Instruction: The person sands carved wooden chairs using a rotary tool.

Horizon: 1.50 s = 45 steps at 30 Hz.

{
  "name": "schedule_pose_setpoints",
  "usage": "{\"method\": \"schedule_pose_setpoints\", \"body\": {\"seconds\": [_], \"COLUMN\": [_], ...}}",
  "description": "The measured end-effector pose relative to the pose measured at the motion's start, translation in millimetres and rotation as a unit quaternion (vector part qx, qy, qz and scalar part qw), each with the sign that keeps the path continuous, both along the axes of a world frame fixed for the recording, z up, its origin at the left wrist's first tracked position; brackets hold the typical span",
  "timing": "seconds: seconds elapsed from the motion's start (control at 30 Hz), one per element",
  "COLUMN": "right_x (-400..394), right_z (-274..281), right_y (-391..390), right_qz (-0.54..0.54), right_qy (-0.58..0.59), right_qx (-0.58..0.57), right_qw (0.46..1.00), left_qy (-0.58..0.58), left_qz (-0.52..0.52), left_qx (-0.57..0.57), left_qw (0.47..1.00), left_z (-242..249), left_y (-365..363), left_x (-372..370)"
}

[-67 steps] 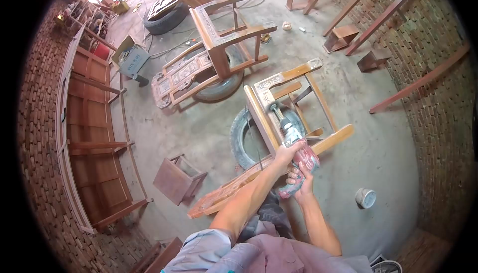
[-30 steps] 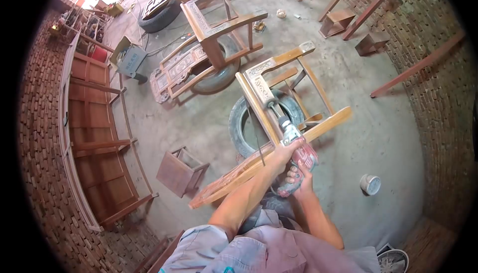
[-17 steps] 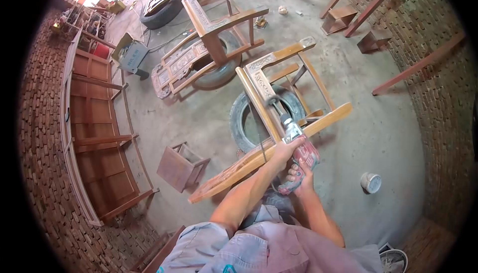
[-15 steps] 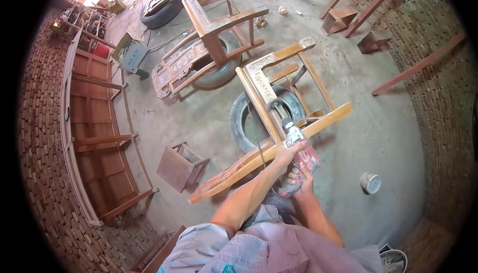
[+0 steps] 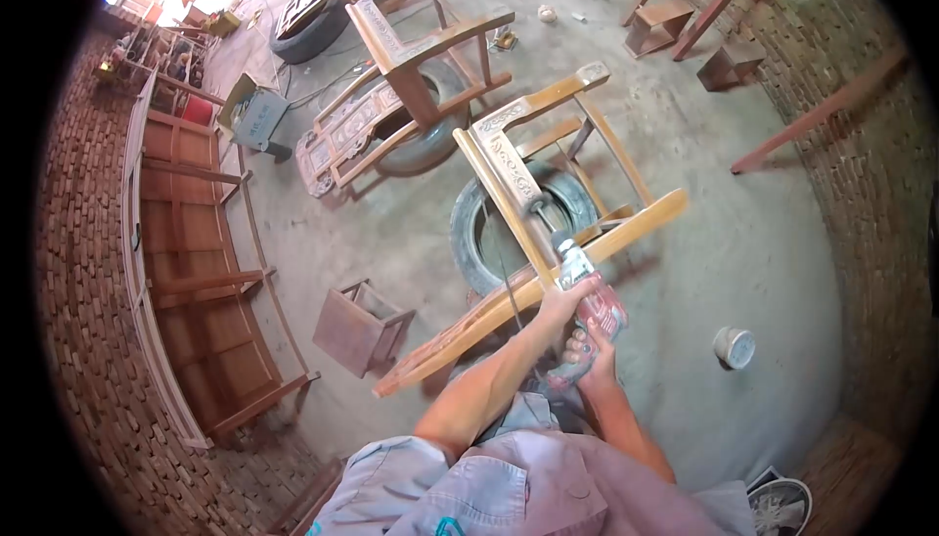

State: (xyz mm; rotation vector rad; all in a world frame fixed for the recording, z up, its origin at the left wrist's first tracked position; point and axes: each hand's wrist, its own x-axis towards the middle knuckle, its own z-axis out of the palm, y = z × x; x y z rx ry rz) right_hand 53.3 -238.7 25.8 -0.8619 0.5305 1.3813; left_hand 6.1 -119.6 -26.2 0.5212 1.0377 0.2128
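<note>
Both of my hands are closed on a red and grey power drill (image 5: 599, 303) with a long shaft and a small round head (image 5: 538, 203). My left hand (image 5: 565, 303) wraps the front of its body. Behind it, my right hand (image 5: 589, 352) grips the handle. The drill's head meets the carved front rail of a wooden chair (image 5: 509, 172), though contact is hard to make out exactly. That chair lies tipped over a tire (image 5: 465, 233), its back (image 5: 440, 350) stretching toward my left forearm.
Another carved chair (image 5: 416, 76) rests on a second tire (image 5: 430, 153). A small wooden stool (image 5: 354, 331) lies at left, near a large wooden panelled frame (image 5: 201, 282). A white bucket (image 5: 734, 348) is at right. A cardboard box (image 5: 256, 115) stands farther back. Brick walls flank both sides.
The view has shifted slightly. Both hands keep their hold on the drill, and its head stays at the chair's carved rail.
</note>
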Motion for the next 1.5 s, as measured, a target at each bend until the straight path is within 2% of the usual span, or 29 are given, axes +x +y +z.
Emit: {"method": "schedule_pose_setpoints", "body": {"seconds": [0.07, 0.1, 0.13, 0.2, 0.33, 0.37, 0.47, 0.5, 0.6, 0.77, 0.9, 1.13, 1.3, 1.37, 1.47, 1.5], "right_x": [5.5, 6.1, 4.6, 4.1, -8.1, -11.5, -13.7, -11.6, -10.6, -21.5, -41.7, -79.6, -116.9, -129.3, -143.7, -146.1], "right_z": [-3.4, -5.1, -7.5, -13.1, -10.9, -10.6, -6.7, -6.0, -5.0, -8.1, -7.0, -0.4, -5.4, -2.0, -6.9, -4.8], "right_y": [7.7, 9.4, 8.1, 7.1, -25.1, -31.0, -33.7, -30.5, -21.2, -11.8, -18.7, -18.4, -9.6, -6.5, -8.0, -8.6], "right_qz": [0.004, 0.007, 0.008, 0.011, -0.011, -0.018, -0.055, -0.06, -0.058, -0.039, -0.041, -0.091, -0.151, -0.171, -0.208, -0.209], "right_qy": [0.007, 0.011, 0.012, 0.011, 0.0, -0.001, 0.006, 0.005, -0.011, 0.0, 0.001, -0.017, -0.001, 0.0, 0.009, -0.001], "right_qx": [0.008, 0.014, 0.015, 0.019, 0.005, 0.016, 0.018, 0.029, 0.025, 0.035, 0.021, -0.01, -0.005, 0.001, 0.021, 0.012], "right_qw": [1.0, 1.0, 1.0, 1.0, 1.0, 1.0, 0.998, 0.998, 0.998, 0.999, 0.999, 0.996, 0.989, 0.985, 0.978, 0.978], "left_qy": [0.004, 0.02, 0.024, 0.029, -0.019, 0.014, 0.045, 0.057, 0.025, 0.028, 0.034, -0.011, 0.017, 0.007, 0.06, 0.035], "left_qz": [-0.02, -0.009, -0.013, -0.02, 0.004, -0.004, -0.05, -0.076, -0.06, -0.006, -0.018, -0.076, -0.139, -0.15, -0.209, -0.197], "left_qx": [-0.012, 0.031, 0.021, 0.001, -0.017, -0.009, -0.002, -0.025, 0.079, -0.02, -0.006, 0.011, 0.012, -0.002, 0.007, 0.004], "left_qw": [1.0, 0.999, 0.999, 0.999, 1.0, 1.0, 0.998, 0.995, 0.995, 0.999, 0.999, 0.997, 0.99, 0.989, 0.976, 0.98], "left_z": [33.3, 35.2, 37.1, 38.5, 15.6, 15.5, 56.3, 50.4, 31.0, 19.8, 29.2, 21.7, 10.9, 19.5, 56.1, 44.4], "left_y": [18.5, 19.4, 19.1, 21.5, -19.9, -26.6, -15.7, -12.9, -13.0, -7.6, -17.1, -11.9, -6.4, -2.8, 7.3, 3.0], "left_x": [0.6, 1.5, -0.5, -1.5, -2.9, -3.9, 4.7, 6.2, 7.6, -10.7, -27.1, -48.2, -73.4, -79.8, -79.3, -82.0]}}
